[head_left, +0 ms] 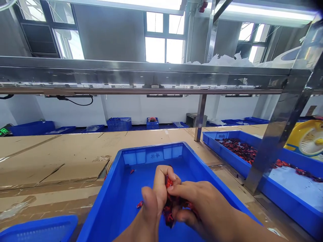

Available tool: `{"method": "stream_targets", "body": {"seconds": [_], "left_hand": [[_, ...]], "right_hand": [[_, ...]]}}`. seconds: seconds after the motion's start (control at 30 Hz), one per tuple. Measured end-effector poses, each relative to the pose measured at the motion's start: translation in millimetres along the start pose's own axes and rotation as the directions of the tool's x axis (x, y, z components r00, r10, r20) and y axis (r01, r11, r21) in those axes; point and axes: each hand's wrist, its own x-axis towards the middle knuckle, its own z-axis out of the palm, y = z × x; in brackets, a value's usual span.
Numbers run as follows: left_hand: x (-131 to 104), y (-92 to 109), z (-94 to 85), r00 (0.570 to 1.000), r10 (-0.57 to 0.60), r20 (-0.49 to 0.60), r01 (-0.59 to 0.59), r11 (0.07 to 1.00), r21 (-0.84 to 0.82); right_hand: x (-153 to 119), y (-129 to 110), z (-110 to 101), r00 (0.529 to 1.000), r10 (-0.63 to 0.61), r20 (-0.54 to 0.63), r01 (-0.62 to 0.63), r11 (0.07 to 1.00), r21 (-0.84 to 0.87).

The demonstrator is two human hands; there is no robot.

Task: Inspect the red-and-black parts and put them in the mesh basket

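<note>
Over a blue tray (130,198) my two hands meet, their fingers touching. Small glossy red and black pieces (168,215) show between and below the fingers; what they are is not clear. My left hand (157,195) has its fingers curled around some of them, with the thumb raised apart. The thumb and fingers of my right hand (199,201) close on the same cluster from the right. One small red piece (139,204) lies on the tray floor left of my hands, and another (132,171) near the tray's far left corner.
At the right, a second blue tray (230,164) holds many red and dark pieces, behind a slanted metal post (272,137). A yellow fan (309,137) stands beyond. A blue basket rim (42,227) is at the lower left. Cardboard (63,151) covers the table; a metal shelf (141,75) crosses above.
</note>
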Motion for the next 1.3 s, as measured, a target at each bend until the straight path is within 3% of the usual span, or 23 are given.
{"method": "stream_targets", "body": {"seconds": [0.17, 0.33, 0.4, 0.5, 0.57, 0.63, 0.7, 0.77, 0.83, 0.93, 1.03, 1.1, 1.23, 1.3], "left_hand": [[12, -15, -7.9, 0.998, -0.060, -0.022, 0.061, 0.998, 0.028], [9, -11, -2.1, 0.994, -0.094, -0.049, 0.095, 0.995, 0.012], [3, -3, 3.6, 0.993, -0.101, -0.067, 0.101, 0.995, -0.008], [-6, 11, 11.8, 0.980, -0.164, -0.112, 0.155, 0.984, -0.086], [-8, 19, 14.1, 0.961, -0.220, -0.168, 0.189, 0.965, -0.182], [-6, 23, 12.9, 0.942, -0.254, -0.221, 0.191, 0.943, -0.272], [-1, 24, 9.9, 0.929, -0.259, -0.263, 0.167, 0.930, -0.326], [2, 25, 7.1, 0.921, -0.249, -0.300, 0.139, 0.929, -0.344], [3, 25, 5.4, 0.916, -0.232, -0.326, 0.122, 0.937, -0.326], [3, 20, 2.7, 0.932, -0.154, -0.330, 0.094, 0.977, -0.191], [7, 9, -3.3, 0.959, 0.078, -0.271, -0.067, 0.997, 0.049], [12, 1, -7.2, 0.959, 0.167, -0.230, -0.143, 0.983, 0.119], [15, -3, -7.0, 0.974, 0.012, -0.225, -0.006, 1.000, 0.030], [10, 1, -4.2, 0.988, -0.032, -0.152, 0.036, 0.999, 0.027]], "right_hand": [[4, -6, -4, 0.996, 0.081, 0.034, -0.078, 0.993, -0.087], [1, -1, -2, 0.995, 0.099, -0.001, -0.097, 0.976, -0.194], [-1, 0, 0, 0.995, 0.093, -0.019, -0.095, 0.987, -0.127], [-2, -3, 1, 0.977, 0.189, -0.097, -0.161, 0.958, 0.239], [1, -5, -1, 0.907, 0.407, -0.108, -0.273, 0.765, 0.584], [5, -4, -6, 0.805, 0.593, -0.001, -0.313, 0.426, 0.849], [8, 4, -12, 0.768, 0.622, 0.154, -0.273, 0.100, 0.957], [9, 17, -19, 0.758, 0.617, 0.213, -0.203, -0.087, 0.975], [9, 33, -23, 0.738, 0.648, 0.188, -0.105, -0.165, 0.981], [7, 50, -24, 0.717, 0.685, 0.127, 0.006, -0.189, 0.982], [4, 53, -23, 0.737, 0.658, 0.153, -0.009, -0.216, 0.976], [4, 50, -21, 0.760, 0.615, 0.210, -0.060, -0.255, 0.965], [4, 40, -18, 0.811, 0.501, 0.303, -0.156, -0.314, 0.936], [5, 38, -17, 0.820, 0.473, 0.323, -0.190, -0.306, 0.933]]}}
